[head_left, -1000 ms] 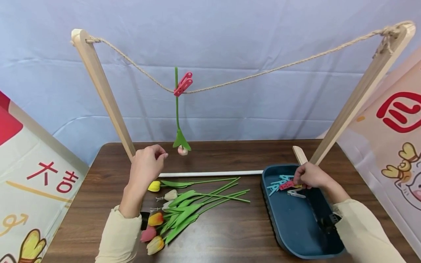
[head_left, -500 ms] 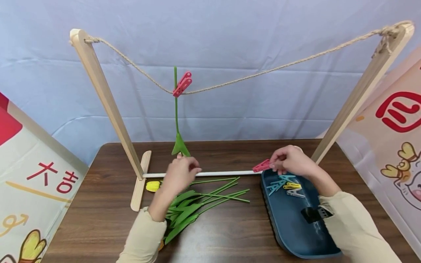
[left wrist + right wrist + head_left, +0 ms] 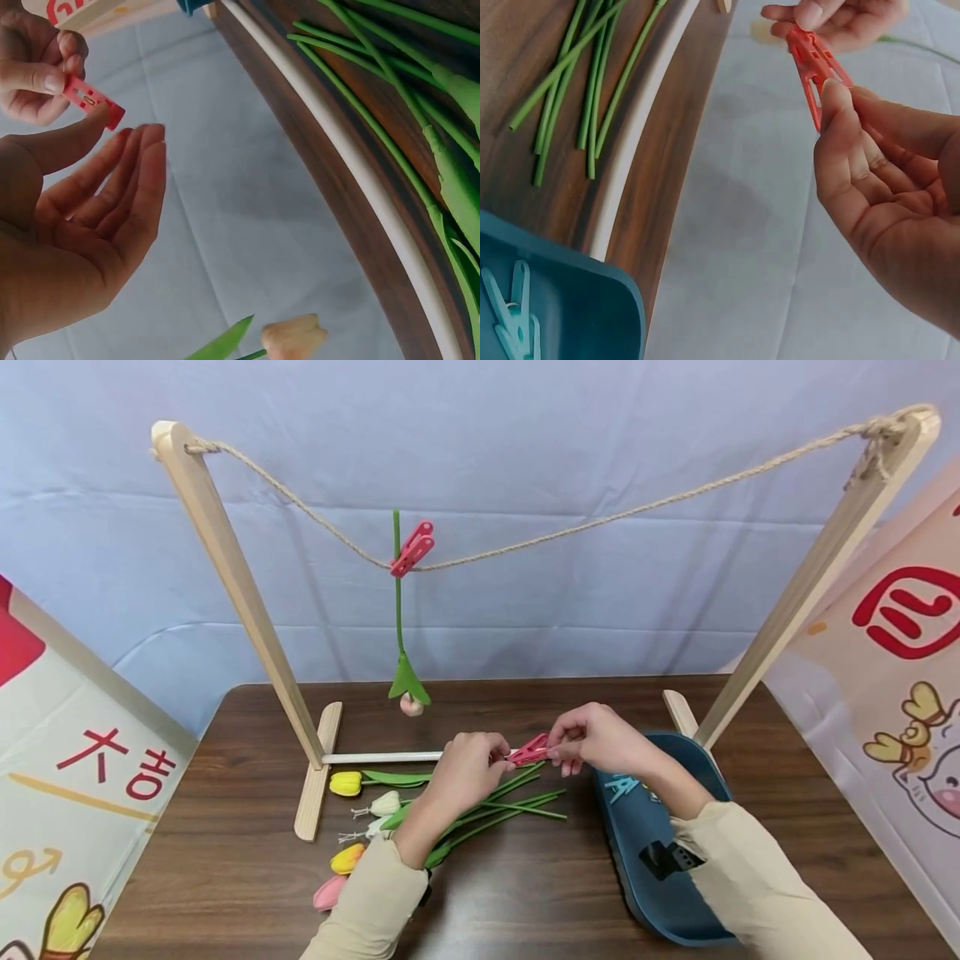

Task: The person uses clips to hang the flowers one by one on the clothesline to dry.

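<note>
Between my two hands is a red clothespin point(image 3: 529, 750), held above the white crossbar. My right hand point(image 3: 596, 739) pinches one end between thumb and fingers, seen closely in the right wrist view. The thumb and fingertips of my left hand point(image 3: 468, 768) take the other end, and its thumb lies on the clothespin point(image 3: 91, 97) in the left wrist view. Under the left hand lie several artificial tulips point(image 3: 517, 806) with green stems, partly hidden by hand and sleeve. One pale tulip point(image 3: 410, 703) hangs head down from the rope point(image 3: 600, 524), fixed by another red clothespin point(image 3: 412, 549).
Two wooden posts point(image 3: 240, 593) carry the rope, joined low down by a white bar point(image 3: 390, 757). A blue tray point(image 3: 637, 893) at the right holds more clothespins, including a light blue one point(image 3: 514, 315). Behind the brown table point(image 3: 525, 893) hangs a pale cloth point(image 3: 525, 635).
The right hand took a red clothespin out of the tray and brought it left. The left hand moved right, over the stems, and met it at the clothespin.
</note>
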{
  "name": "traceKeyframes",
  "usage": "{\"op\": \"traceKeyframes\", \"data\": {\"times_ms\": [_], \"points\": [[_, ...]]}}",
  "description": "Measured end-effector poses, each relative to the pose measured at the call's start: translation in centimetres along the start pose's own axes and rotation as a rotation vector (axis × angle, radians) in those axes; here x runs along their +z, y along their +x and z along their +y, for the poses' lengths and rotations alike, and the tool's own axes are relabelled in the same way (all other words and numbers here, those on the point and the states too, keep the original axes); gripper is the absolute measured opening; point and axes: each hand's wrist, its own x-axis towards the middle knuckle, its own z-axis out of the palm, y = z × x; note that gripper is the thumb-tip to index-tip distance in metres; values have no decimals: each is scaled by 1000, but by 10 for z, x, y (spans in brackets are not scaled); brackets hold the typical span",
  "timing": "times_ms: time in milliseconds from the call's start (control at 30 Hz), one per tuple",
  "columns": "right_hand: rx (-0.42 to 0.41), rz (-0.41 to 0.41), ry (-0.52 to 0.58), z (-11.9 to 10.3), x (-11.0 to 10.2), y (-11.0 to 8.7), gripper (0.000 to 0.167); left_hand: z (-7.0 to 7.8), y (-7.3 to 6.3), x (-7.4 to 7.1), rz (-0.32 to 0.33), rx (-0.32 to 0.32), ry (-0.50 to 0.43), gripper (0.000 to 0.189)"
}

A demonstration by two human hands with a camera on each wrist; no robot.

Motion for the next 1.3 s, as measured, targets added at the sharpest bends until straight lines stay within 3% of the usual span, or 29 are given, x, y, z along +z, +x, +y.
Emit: {"op": "traceKeyframes", "data": {"times_ms": [133,400,600,833,933,1067,1200,1300], "points": [[-28,13,30,1,3,2,5,-2,-1,-1,17,21,-13,6],[-56,24,-43,0,2,2,35,-3,-3,-8,91,25,-35,5],[-67,40,-68,1,3,3,31,-2,-4,-10,96,21,-27,5],[-117,123,-82,6,5,2,27,-5,-3,-9,65,-10,-49,3],[-119,168,-77,8,2,-1,25,-6,0,-12,35,-55,-22,5],[-105,209,-95,11,-5,-6,23,-10,5,-12,-59,-173,27,8],[-72,222,-108,17,-12,-12,22,-20,13,1,-151,-306,99,6],[-36,212,-108,21,-14,-16,22,-30,16,15,-183,-381,180,18]]}}
